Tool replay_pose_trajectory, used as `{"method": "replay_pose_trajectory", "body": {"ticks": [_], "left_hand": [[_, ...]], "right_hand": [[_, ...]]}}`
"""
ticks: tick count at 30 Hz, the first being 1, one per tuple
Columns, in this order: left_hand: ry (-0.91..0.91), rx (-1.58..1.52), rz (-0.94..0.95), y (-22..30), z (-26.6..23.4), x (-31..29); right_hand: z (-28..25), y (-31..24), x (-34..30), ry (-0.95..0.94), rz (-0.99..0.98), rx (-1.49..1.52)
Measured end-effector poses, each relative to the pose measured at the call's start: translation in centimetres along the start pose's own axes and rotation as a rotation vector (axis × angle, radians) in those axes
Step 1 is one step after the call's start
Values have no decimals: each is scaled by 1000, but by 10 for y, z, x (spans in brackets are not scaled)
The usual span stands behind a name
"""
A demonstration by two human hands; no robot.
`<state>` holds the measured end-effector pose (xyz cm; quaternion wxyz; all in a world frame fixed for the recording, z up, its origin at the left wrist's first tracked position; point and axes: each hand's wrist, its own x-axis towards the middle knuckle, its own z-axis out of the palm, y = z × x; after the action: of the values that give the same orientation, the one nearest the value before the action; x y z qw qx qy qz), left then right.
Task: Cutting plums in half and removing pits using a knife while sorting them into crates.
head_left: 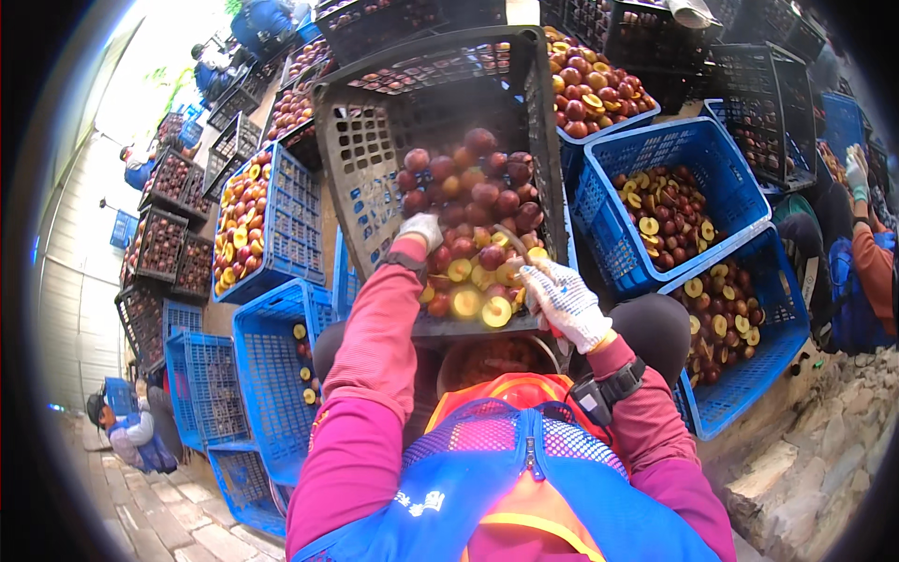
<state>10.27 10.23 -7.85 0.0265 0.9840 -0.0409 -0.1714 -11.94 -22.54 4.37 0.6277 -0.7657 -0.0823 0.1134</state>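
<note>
A black plastic crate (375, 178) stands tilted in front of me, with dark red plums (479, 192) heaped in it and halved plums (482, 290) showing yellow flesh at its near end. My left hand (421, 229), in a white glove, reaches in at the left edge of the whole plums; its fingers are mostly hidden. My right hand (567, 302), gloved in white with dark dots, is closed around a knife with a curved blade (511, 242). Part of a red handle shows below that hand. The blade reaches over the fruit.
A bowl (496, 361) of dark pulp or stones sits under the crate's near edge. Blue crates of halved plums stand at my right (670, 267) and left (267, 248). More black crates (173, 187) are stacked around. Other people work at the far left and the right edge.
</note>
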Motion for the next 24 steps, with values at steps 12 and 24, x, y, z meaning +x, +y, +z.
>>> {"method": "replay_pose_trajectory", "body": {"ticks": [12,24], "left_hand": [[-213,-1505,116,11,-60,-79],[-197,-2000,359,-10,-81,-328]], "right_hand": [[17,-15,12,212,-112,42],[107,-113,-46,55,-202,-68]]}}
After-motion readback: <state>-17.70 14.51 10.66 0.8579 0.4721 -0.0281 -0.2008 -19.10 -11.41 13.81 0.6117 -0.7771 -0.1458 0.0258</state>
